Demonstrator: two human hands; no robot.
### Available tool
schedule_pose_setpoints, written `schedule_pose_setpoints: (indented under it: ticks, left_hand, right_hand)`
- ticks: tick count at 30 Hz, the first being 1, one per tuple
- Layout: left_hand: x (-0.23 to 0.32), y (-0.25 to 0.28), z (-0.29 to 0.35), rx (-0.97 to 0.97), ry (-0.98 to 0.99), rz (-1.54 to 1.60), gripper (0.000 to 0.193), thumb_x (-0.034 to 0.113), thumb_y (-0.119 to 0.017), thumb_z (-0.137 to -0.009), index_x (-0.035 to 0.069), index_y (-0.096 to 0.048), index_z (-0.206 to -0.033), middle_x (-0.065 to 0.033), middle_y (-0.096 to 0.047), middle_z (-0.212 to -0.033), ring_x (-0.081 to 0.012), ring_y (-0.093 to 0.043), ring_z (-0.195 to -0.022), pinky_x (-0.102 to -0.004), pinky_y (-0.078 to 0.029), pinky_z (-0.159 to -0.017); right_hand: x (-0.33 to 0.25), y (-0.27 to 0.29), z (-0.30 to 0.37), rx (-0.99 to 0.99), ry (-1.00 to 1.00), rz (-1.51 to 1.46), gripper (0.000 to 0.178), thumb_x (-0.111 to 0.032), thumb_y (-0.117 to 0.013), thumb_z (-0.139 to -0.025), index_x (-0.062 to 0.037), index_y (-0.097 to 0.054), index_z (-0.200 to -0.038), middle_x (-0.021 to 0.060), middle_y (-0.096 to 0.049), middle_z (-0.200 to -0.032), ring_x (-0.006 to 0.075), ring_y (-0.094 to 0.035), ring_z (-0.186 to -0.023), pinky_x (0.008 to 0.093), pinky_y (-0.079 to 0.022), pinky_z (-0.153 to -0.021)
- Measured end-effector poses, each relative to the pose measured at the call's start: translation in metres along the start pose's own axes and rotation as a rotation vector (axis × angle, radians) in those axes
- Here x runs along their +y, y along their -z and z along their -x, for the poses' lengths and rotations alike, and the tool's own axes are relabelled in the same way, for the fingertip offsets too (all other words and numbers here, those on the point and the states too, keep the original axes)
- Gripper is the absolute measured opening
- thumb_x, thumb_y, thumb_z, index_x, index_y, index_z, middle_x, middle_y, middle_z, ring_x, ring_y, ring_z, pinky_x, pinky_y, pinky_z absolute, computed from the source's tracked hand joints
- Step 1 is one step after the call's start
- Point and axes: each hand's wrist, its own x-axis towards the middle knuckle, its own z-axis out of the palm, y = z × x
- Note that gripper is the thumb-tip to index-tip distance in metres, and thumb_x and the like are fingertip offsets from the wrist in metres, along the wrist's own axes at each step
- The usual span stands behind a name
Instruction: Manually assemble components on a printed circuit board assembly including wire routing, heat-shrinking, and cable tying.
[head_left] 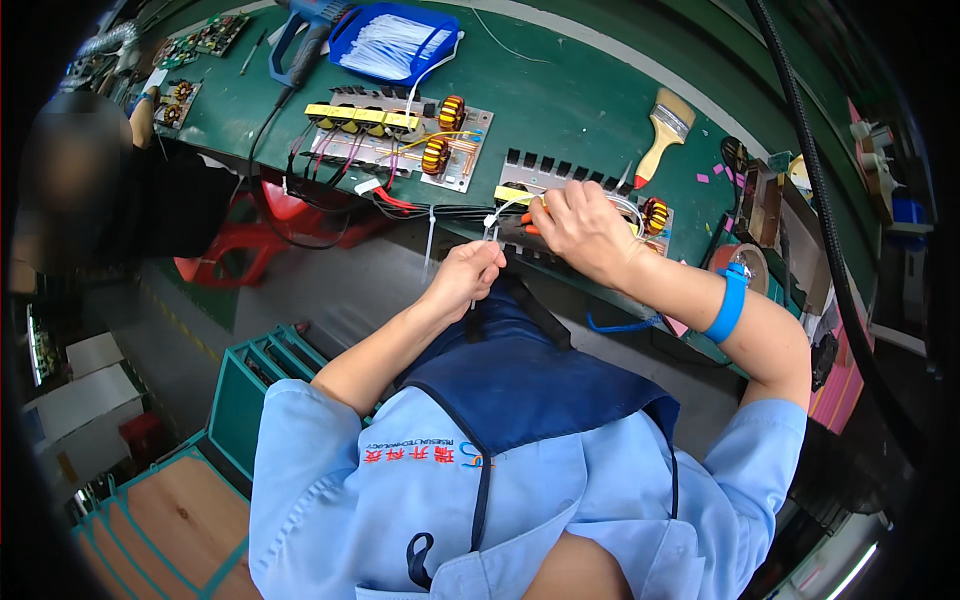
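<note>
Bench [560, 90]: supports the board [543, 179] at its near edge. Right hand [585, 225]: over the board, fingers curled. Left hand [468, 270]: near it, fingertips together. Orange tool [530, 229]: gripped in the right hand. White strip [489, 224], apparently a cable tie: pinched in the left.

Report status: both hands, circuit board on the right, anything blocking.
Left hand pinching thin pale strip. Right hand closed on orange-handled tool. Right-side circuit board partly hidden by that hand.

Bright ctr, dk corners, fisheye-bent edges
</note>
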Motion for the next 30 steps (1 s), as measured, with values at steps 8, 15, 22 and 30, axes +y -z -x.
schedule_pose_setpoints:
  ticks: [8,15,22,30]
  left_hand:
    - [-0.006,0.013,0.049,-0.097,-0.284,-1.115,0.016,0.012,-0.039,-0.08,0.002,-0.049,-0.073,-0.0063,-0.05,-0.058,-0.0141,-0.051,-0.054,-0.0247,-0.04,-0.052]
    - [0.002,0.068,0.046,0.35,0.024,0.048,0.03,0.033,-0.043,-0.081,0.004,-0.048,-0.085,0.0066,-0.026,-0.048,-0.0022,-0.02,-0.036,-0.0163,-0.016,-0.033]
    - [0.016,0.058,0.033,0.198,0.049,0.186,0.028,0.031,-0.044,-0.081,0.004,-0.047,-0.083,0.0077,-0.021,-0.047,-0.0013,-0.016,-0.036,-0.0159,-0.012,-0.032]
    - [0.022,0.053,0.032,0.173,-0.035,0.149,0.015,0.019,-0.044,-0.082,0.006,-0.047,-0.074,0.0085,-0.025,-0.047,-0.0006,-0.018,-0.036,-0.016,-0.015,-0.032]
  right_hand:
    - [-0.006,0.013,-0.009,0.026,0.045,-0.129,0.03,-0.014,-0.049,-0.064,-0.0054,-0.05,-0.093,0.0067,-0.047,-0.075,0.0188,-0.047,-0.072,0.0327,-0.037,-0.069]
    - [-0.019,-0.003,-0.039,0.154,0.024,-0.01,0.034,-0.017,-0.047,-0.067,-0.0045,-0.046,-0.098,0.0084,-0.046,-0.089,0.0198,-0.041,-0.091,0.0395,-0.026,-0.086]
    - [-0.02,-0.007,-0.044,0.151,0.005,-0.01,0.033,-0.018,-0.047,-0.067,-0.0052,-0.046,-0.098,0.0086,-0.046,-0.09,0.0198,-0.041,-0.09,0.0374,-0.027,-0.082]
    - [-0.021,-0.014,-0.05,0.207,0.037,0.037,0.03,-0.018,-0.046,-0.067,-0.0032,-0.047,-0.093,0.0083,-0.046,-0.086,0.0191,-0.042,-0.087,0.035,-0.029,-0.078]
